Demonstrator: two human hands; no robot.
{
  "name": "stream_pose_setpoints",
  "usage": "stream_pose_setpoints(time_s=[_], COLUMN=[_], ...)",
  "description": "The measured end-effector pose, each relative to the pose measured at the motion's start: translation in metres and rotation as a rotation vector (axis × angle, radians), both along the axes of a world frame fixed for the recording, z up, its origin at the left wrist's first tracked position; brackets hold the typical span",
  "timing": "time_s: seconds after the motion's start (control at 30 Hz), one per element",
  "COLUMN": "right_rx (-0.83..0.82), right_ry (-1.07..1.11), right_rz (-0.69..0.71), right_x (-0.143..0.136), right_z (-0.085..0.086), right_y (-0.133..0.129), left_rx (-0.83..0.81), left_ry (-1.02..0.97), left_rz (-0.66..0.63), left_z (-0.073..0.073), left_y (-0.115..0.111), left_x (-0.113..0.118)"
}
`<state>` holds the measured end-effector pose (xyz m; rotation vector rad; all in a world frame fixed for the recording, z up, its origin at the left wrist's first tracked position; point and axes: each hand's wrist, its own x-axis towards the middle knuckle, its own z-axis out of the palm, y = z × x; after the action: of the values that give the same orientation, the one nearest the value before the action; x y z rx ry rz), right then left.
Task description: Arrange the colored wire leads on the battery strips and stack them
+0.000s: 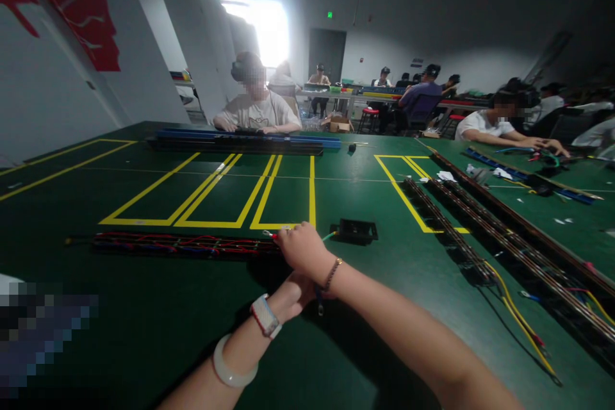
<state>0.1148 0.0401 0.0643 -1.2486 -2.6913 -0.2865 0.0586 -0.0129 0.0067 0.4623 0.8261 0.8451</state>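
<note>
A long black strip with red and blue wires (182, 245) lies across the table in front of me. My right hand (302, 246) is closed at its right end, with a red-sleeved wire and metal lug (269, 234) sticking out at its left side. Just below and partly under the right wrist, my left hand (293, 295) is bent inward, its fingers mostly hidden. A dark wire end with a ring lug (321, 309) hangs beneath the hands. Right of them, a green wire (330, 236) leads to a black rectangular plastic part (356, 230).
Yellow tape outlines (313, 192) mark the green table (192, 314). Several long wired strips (451, 224) lie at the right. Blue and black rails (240, 141) lie at the far edge, before a seated person (259, 109). Another person (500, 122) works at the right.
</note>
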Motion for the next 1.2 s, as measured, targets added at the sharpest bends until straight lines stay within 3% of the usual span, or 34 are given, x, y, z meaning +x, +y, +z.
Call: stream_pose_setpoints(time_s=[0.1,0.17,0.27,0.37,0.47,0.6,0.7,0.87,1.03,1.2], right_rx=[0.034,0.021,-0.021,-0.095,-0.06,0.018,0.031,0.043,0.049,0.075], right_ry=[0.011,0.06,0.128,0.364,0.583,0.573,0.53,0.558,0.519,0.45], right_rz=[0.045,0.051,0.074,0.107,0.016,-0.034,0.005,0.0,0.007,0.005], right_x=[-0.007,0.001,0.03,0.068,0.102,0.129,0.136,0.136,0.136,0.135], right_z=[-0.006,-0.005,0.002,0.0,-0.019,-0.052,-0.064,-0.064,-0.066,-0.067], right_y=[-0.002,-0.001,0.001,-0.001,-0.005,-0.01,-0.012,-0.013,-0.013,-0.013], left_rx=[-0.063,-0.019,0.068,0.064,0.084,0.166,0.217,0.283,0.285,0.235], left_ry=[0.016,0.019,0.016,0.042,0.149,0.319,0.436,0.57,0.567,0.501], left_rz=[0.086,0.033,-0.086,-0.093,-0.106,-0.172,-0.22,-0.313,-0.529,-0.571], left_z=[0.003,0.003,0.003,0.005,0.008,0.011,0.01,0.012,0.021,0.02], left_y=[-0.001,0.0,0.002,0.003,0.002,0.005,0.008,0.015,0.023,0.026], left_x=[0.0,0.001,0.002,-0.001,-0.006,-0.012,-0.016,-0.027,-0.046,-0.05])
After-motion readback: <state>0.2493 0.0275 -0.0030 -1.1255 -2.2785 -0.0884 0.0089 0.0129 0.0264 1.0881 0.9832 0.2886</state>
